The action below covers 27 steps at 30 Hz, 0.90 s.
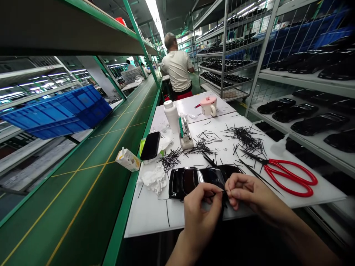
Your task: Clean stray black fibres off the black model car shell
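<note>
Both my hands are closed in a pinch in front of a glossy black model car (190,178), which rests on the white table top. My left hand (202,208) and my right hand (246,191) meet fingertip to fingertip at a thin black strip (225,191). Only a short bit of this strip shows; the fingers hide the rest. Behind the car lie loose piles of thin black strips (245,137). To the right, red-handled scissors (288,177) lie with the blades pointing left.
Left on the table are crumpled tissue (155,179), a phone (150,145) and a drink carton (128,159). Farther back stand a white bottle (171,115) and a lidded mug (208,107). A green conveyor (91,177) runs left; racks of car bodies (301,111) stand right. A person (176,70) sits ahead.
</note>
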Each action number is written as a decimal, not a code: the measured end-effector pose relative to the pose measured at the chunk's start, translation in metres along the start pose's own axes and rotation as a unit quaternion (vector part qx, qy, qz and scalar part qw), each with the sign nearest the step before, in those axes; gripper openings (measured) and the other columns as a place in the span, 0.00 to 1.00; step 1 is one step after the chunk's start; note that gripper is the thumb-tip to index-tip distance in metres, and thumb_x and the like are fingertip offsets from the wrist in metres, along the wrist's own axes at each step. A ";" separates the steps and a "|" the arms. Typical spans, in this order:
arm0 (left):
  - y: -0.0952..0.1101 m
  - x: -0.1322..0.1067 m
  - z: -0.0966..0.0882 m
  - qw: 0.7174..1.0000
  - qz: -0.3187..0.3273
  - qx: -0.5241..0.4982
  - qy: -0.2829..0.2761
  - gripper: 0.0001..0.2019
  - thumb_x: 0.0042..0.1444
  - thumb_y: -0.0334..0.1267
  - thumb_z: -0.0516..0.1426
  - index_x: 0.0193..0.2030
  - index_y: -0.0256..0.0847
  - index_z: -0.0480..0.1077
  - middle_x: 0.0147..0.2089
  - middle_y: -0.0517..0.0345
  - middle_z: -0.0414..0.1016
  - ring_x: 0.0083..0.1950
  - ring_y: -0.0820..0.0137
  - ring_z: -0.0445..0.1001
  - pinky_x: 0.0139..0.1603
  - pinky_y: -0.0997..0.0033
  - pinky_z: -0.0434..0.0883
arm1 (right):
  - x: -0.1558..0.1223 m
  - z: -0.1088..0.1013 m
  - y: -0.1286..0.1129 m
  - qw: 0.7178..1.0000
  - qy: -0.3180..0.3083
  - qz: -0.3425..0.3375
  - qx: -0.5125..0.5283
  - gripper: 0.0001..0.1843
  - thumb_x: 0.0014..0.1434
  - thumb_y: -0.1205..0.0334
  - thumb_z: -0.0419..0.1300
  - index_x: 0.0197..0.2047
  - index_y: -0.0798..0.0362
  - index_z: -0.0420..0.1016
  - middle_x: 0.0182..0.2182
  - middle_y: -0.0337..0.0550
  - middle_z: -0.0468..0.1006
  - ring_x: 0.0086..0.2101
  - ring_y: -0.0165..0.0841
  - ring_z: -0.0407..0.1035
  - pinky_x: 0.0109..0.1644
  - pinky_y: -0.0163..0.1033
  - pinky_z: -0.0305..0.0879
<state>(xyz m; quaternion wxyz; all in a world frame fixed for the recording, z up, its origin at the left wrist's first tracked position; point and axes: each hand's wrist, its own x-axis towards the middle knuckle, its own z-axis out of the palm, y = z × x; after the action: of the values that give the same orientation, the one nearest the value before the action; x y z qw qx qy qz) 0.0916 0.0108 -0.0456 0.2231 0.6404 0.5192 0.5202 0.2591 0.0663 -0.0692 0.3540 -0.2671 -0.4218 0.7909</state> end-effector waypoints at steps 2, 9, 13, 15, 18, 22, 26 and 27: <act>0.001 0.001 0.002 1.000 0.004 -0.013 -0.009 0.06 0.57 0.24 0.58 0.35 0.38 0.72 0.32 0.58 0.80 0.31 0.74 0.77 0.33 0.79 0.72 | -0.001 0.002 0.001 1.000 -0.002 -0.006 0.018 0.11 0.53 0.58 0.72 0.32 0.53 0.76 0.28 0.39 0.76 0.28 0.28 0.71 0.34 0.33 0.66; 0.004 0.001 0.003 1.000 0.006 -0.020 0.001 0.05 0.57 0.25 0.58 0.34 0.39 0.72 0.32 0.58 0.80 0.31 0.73 0.77 0.32 0.77 0.72 | -0.003 0.007 0.001 0.999 0.000 -0.029 0.024 0.08 0.56 0.58 0.70 0.32 0.52 0.78 0.31 0.37 0.70 0.30 0.26 0.65 0.38 0.31 0.62; 0.003 0.001 0.003 1.000 0.005 -0.021 0.001 0.06 0.57 0.25 0.58 0.34 0.40 0.71 0.32 0.59 0.80 0.30 0.74 0.76 0.31 0.77 0.70 | -0.004 0.006 0.002 0.999 -0.004 -0.023 0.023 0.07 0.58 0.58 0.69 0.33 0.51 0.78 0.32 0.36 0.69 0.30 0.25 0.63 0.38 0.30 0.60; 0.002 0.000 0.003 1.000 0.006 -0.019 0.000 0.06 0.58 0.25 0.58 0.34 0.40 0.71 0.32 0.60 0.80 0.30 0.74 0.75 0.31 0.78 0.70 | -0.004 0.006 0.002 1.000 -0.006 -0.020 0.022 0.07 0.58 0.58 0.69 0.33 0.51 0.78 0.31 0.35 0.69 0.30 0.25 0.63 0.38 0.29 0.60; 0.002 -0.001 0.004 1.000 0.012 -0.019 -0.003 0.06 0.57 0.25 0.58 0.35 0.41 0.71 0.32 0.61 0.79 0.30 0.74 0.75 0.31 0.78 0.69 | -0.004 0.005 0.003 1.000 -0.004 -0.021 0.023 0.07 0.57 0.57 0.69 0.33 0.51 0.78 0.31 0.35 0.69 0.30 0.25 0.63 0.38 0.29 0.59; 0.001 -0.001 0.004 1.000 0.020 -0.016 -0.006 0.07 0.56 0.24 0.58 0.35 0.41 0.71 0.33 0.61 0.80 0.31 0.74 0.76 0.32 0.78 0.70 | -0.004 0.006 0.003 1.000 0.001 -0.019 0.023 0.07 0.57 0.58 0.70 0.33 0.51 0.79 0.32 0.35 0.69 0.30 0.24 0.63 0.38 0.29 0.60; 0.001 -0.001 0.005 0.999 0.030 -0.010 -0.010 0.08 0.56 0.24 0.58 0.36 0.41 0.71 0.33 0.61 0.80 0.32 0.74 0.77 0.32 0.78 0.70 | -0.004 0.005 0.003 1.000 -0.005 -0.011 0.019 0.07 0.57 0.57 0.69 0.33 0.51 0.79 0.30 0.35 0.69 0.30 0.24 0.63 0.38 0.29 0.60; 0.001 -0.001 0.005 0.999 0.034 -0.007 -0.011 0.08 0.56 0.24 0.58 0.36 0.41 0.71 0.33 0.61 0.80 0.32 0.74 0.77 0.33 0.78 0.71 | -0.004 0.005 0.003 1.000 -0.006 -0.010 0.017 0.07 0.58 0.57 0.69 0.33 0.51 0.78 0.30 0.35 0.69 0.30 0.25 0.63 0.38 0.29 0.60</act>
<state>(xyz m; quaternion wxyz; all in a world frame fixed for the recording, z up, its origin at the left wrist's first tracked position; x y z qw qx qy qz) 0.0963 0.0103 -0.0469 0.2152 0.6617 0.4911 0.5242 0.2574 0.0595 -0.0687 0.3637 -0.2517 -0.4134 0.7959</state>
